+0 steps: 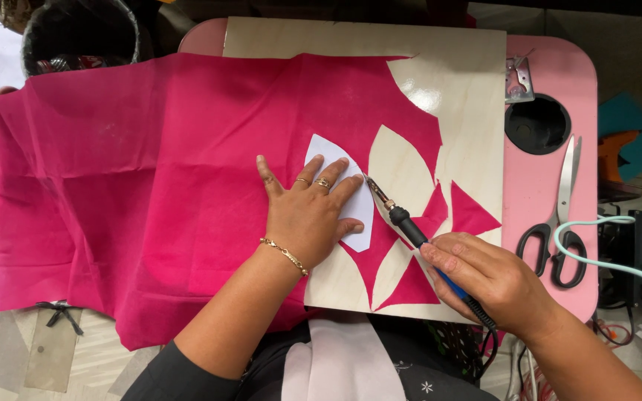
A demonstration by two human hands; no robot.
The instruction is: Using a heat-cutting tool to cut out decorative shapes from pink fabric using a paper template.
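Observation:
A large magenta cloth (pixel 150 171) lies spread over a pale wooden board (pixel 455 82). My left hand (pixel 307 212) presses flat, fingers apart, on a white petal-shaped paper template (pixel 328 152) that rests on the cloth. My right hand (pixel 484 278) grips a pen-like hot cutting tool (pixel 403 220) with a black and blue handle. Its metal tip touches the cloth at the template's right edge. Petal-shaped holes show bare board to the right, with pointed magenta scraps (pixel 472 214) left between them.
The board sits on a pink lap table (pixel 551 193) with a round black cup hole (pixel 537 123). Black-handled scissors (pixel 559 223) lie on its right side, next to a pale green cable (pixel 596 256). A dark bucket (pixel 79 33) stands at the top left.

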